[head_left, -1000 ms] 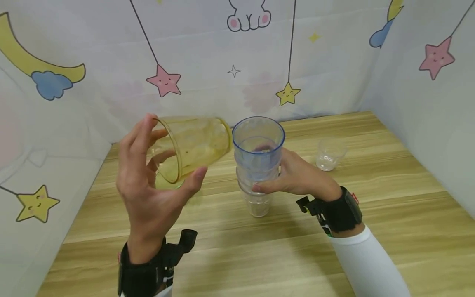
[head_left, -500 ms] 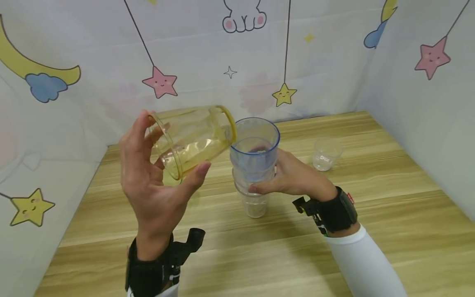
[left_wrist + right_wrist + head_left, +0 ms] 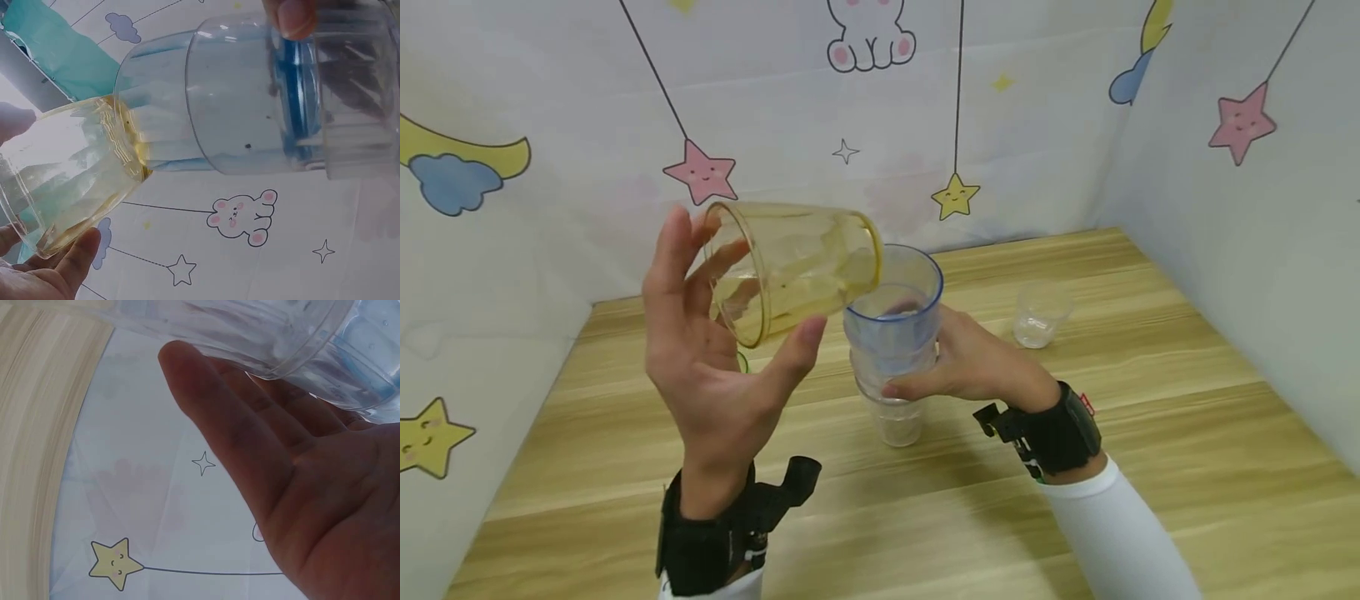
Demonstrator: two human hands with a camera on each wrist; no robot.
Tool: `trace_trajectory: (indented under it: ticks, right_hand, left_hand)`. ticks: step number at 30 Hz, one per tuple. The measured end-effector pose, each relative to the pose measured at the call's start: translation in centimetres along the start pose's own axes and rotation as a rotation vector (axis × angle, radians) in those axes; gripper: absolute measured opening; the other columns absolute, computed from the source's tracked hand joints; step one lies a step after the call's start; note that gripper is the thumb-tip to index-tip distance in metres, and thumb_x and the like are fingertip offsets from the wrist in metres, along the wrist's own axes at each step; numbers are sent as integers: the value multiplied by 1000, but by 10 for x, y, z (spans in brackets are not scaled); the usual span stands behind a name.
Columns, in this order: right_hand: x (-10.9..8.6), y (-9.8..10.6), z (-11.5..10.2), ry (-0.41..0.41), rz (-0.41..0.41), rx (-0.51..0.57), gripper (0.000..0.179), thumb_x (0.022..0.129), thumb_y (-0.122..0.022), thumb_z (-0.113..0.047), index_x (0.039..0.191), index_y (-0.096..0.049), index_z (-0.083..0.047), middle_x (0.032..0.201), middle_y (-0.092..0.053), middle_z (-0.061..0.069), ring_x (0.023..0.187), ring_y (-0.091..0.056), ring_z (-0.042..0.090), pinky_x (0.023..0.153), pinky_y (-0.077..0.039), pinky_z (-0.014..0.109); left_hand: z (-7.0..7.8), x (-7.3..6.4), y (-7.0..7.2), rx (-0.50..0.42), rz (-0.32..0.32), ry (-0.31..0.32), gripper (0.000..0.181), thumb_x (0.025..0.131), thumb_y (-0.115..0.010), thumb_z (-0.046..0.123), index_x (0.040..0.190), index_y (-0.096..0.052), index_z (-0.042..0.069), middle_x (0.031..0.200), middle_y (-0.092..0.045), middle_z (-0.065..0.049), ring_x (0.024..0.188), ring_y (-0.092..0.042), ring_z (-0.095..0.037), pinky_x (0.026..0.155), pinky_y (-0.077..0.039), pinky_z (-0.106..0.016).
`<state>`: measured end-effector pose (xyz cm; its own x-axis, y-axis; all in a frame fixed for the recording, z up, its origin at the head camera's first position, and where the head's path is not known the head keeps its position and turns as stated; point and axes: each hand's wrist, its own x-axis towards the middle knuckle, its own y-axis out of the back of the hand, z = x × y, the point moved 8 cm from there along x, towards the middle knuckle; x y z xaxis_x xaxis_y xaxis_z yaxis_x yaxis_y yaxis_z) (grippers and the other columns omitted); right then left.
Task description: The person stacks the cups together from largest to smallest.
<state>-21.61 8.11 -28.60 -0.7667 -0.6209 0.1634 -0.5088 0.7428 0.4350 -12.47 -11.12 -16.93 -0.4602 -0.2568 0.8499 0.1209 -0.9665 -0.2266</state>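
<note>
My left hand (image 3: 722, 367) holds a see-through yellow cup (image 3: 808, 267) by its rim end, thumb below and fingers round the mouth. The cup lies on its side in the air, base toward the right. In the head view that base overlaps the rim of a blue-tinted cup (image 3: 891, 337); in the left wrist view the two meet. This blue cup sits upright, nested in clear cups (image 3: 898, 421) below it. My right hand (image 3: 973, 362) grips the stack from the right, thumb in front; its other fingers are mostly hidden behind. Whether the stack touches the table cannot be told.
On the wooden table (image 3: 1000, 508), a small clear cup (image 3: 1041, 321) stands to the right, behind my right wrist. A green rim (image 3: 742, 362) shows partly behind my left hand. Patterned white cloth walls (image 3: 790, 108) border the table at the back and sides.
The yellow cup has risen slightly and moved right relative to the stack, so its base now overlaps the blue rim. My right hand keeps its grip. The whole head view has shifted.
</note>
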Motion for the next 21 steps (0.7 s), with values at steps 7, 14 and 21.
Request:
trace_trajectory:
  ticks: [7,14,21]
  right_hand:
    - [0,-1,-3,37,-5,-12,78,74,-91,-20,138,-47,-15,129,-60,2,117,-59,21,98,-48,44]
    - [0,0,-2,40,6,-41,78,73,-92,-22,137,-48,-15,126,-62,1,115,-60,20,98,-48,44]
    - [-1,1,-2,31,21,-109,79,72,-93,-26,136,-47,-19,125,-62,0,113,-61,19,95,-50,44]
  left_hand:
    - [-4,1,-7,-59,60,-20,103,67,-90,8,149,-30,-11,142,-47,-26,124,-48,-46,101,-47,-45]
    - [-4,0,-13,-131,93,-26,116,65,-94,8,151,-19,-10,142,-50,-28,125,-49,-47,105,-43,-50]
    - [-7,-3,-24,-143,47,-42,113,67,-93,8,150,-19,-10,142,-52,-27,124,-50,-47,105,-42,-51]
